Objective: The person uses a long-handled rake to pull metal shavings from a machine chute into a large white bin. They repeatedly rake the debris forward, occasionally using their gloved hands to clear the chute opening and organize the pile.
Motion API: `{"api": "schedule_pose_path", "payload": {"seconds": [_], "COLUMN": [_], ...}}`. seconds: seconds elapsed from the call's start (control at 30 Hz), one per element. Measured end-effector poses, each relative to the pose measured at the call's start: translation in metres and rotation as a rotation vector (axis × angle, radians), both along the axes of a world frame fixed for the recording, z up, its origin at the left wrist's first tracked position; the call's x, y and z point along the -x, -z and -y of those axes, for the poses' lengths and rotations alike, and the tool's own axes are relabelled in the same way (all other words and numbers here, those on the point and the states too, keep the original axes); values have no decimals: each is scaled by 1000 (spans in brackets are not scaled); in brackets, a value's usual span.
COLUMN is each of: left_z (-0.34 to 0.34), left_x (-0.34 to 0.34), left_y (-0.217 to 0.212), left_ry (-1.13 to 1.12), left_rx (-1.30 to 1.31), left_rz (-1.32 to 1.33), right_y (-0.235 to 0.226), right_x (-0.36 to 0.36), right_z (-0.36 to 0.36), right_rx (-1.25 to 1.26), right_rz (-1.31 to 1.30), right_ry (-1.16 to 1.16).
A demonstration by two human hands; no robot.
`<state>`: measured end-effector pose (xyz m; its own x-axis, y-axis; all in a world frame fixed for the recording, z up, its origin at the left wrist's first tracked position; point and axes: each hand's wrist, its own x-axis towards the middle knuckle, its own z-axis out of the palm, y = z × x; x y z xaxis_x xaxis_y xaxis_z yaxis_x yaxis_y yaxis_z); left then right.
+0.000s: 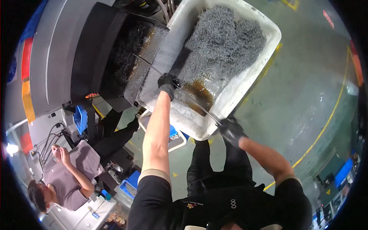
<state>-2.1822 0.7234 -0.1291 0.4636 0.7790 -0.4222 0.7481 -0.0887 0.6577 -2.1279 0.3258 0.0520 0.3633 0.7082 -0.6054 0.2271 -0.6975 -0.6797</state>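
A long thin metal rod (195, 101) runs slantwise across the scene, held in both my black-gloved hands. My left hand (167, 83) is closed around its middle, above the left side of a white tub (249, 82). Closer to my body, my right hand (231, 131) grips the rod's near end, just outside the tub's near corner. The rod's far end reaches over a dark machine trough (115, 73) strewn with metal shavings. A big tangled heap of grey metal shavings (224, 44) fills much of the tub. Brown liquid (201, 94) shows at its near end.
A large grey machine housing (61, 50) stands at the left. Below the tub is a white-framed cart (178, 143). At lower left, another person (69, 172) holds something small beside a white table (90, 214). Yellow lines (326, 134) mark the green floor at right.
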Motion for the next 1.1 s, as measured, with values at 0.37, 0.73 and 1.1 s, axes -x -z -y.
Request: {"api": "schedule_pose_path", "payload": {"seconds": [0.37, 0.73, 1.1], "left_z": [124, 48, 210], "left_x": [7, -9, -26], "left_y": [-54, -76, -119], "left_ry": [-415, -480, -595], "left_rx": [577, 569, 917], "left_rz": [354, 309, 508], "right_y": [-79, -37, -140], "right_x": [20, -34, -52], "right_z": [217, 83, 198], "right_rx": [152, -130, 305], "right_rz": [-74, 74, -54], "right_ry": [115, -58, -157]}}
